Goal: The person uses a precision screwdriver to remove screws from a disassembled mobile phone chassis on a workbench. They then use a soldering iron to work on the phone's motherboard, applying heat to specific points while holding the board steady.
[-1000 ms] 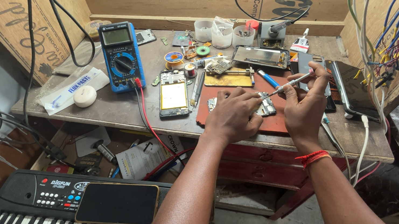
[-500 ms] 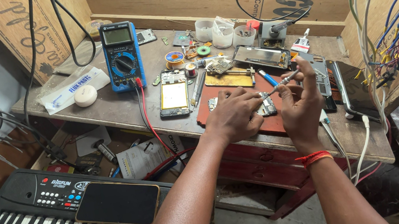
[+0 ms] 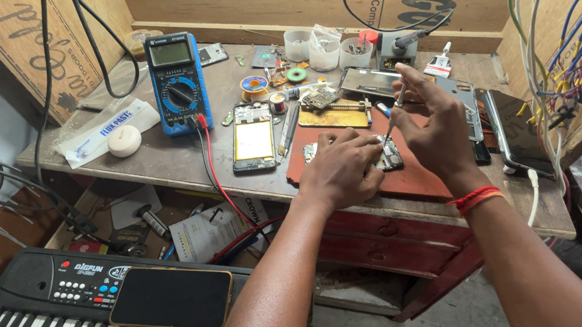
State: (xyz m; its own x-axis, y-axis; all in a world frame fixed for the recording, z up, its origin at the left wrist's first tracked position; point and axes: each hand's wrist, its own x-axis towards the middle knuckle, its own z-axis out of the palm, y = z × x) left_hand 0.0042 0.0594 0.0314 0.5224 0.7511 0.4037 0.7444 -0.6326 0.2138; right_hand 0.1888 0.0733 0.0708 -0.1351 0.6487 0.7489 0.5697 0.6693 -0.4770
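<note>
The right hand (image 3: 437,122) now grips the thin metal tweezers (image 3: 394,112) more upright than before, fingers pinched on them. The left hand (image 3: 344,170) still presses the small grey circuit board (image 3: 389,159) onto the red mat (image 3: 420,174), fingers curled over it.

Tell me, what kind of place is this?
Probably a small electronics repair bench: a blue multimeter, an opened phone and solder spools lie on the worn wooden bench.

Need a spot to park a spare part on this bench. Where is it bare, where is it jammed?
Bare bench top lies between the blue multimeter, the white round puck and the opened phone. The red mat's near edge below the left hand and right hand is also bare. The back row by the solder spool and plastic cups is crowded.
</note>
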